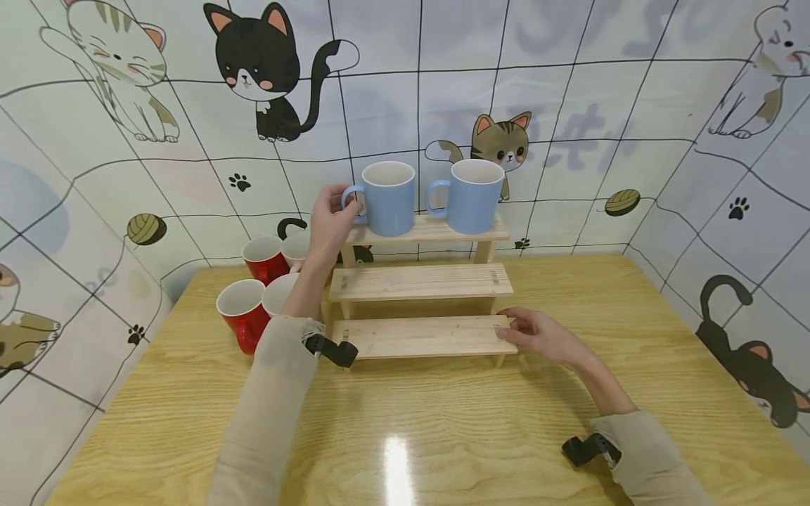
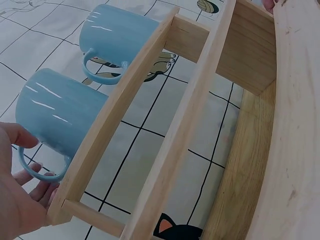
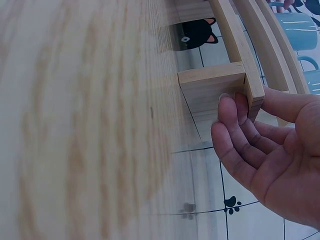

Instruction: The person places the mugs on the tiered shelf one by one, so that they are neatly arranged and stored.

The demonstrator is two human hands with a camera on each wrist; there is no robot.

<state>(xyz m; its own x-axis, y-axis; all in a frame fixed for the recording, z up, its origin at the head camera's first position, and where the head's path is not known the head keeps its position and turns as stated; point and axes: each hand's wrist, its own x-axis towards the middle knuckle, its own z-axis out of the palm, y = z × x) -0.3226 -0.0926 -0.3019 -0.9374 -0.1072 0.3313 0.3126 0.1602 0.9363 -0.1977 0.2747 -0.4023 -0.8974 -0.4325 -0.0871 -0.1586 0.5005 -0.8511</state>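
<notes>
A person's left hand (image 1: 332, 221) meets the handle (image 2: 49, 177) of a light-blue mug (image 1: 390, 204) at the left end of a wooden display rack's top shelf (image 1: 427, 230). The mug stands upright, directly right of that hand, its handle turned toward the grip. The left thumb and fingers curl in around the handle with little gap between them; how firmly they hold cannot be told.

The right hand (image 1: 544, 337), lower and well apart from the mug, pinches the right end of the bottom shelf (image 1: 418, 337), thumb above and fingers bent beneath the board. The left hand is plainly the nearer to both blue mugs; the second (image 1: 476, 200) stands upright to the right of the first, a gap between them, its handle also pointing left.

The shelves' long axis runs left to right, the middle shelf (image 1: 420, 281) bare between the other two. Left of the rack, a front red mug (image 1: 245, 316) and a rear red mug (image 1: 266, 260) stand on the wood-grain tabletop (image 1: 468, 407) beside two more mugs, partly hidden by the left arm. Behind, a wall covering (image 1: 380, 105) shows cartoon cats and grid lines.
</notes>
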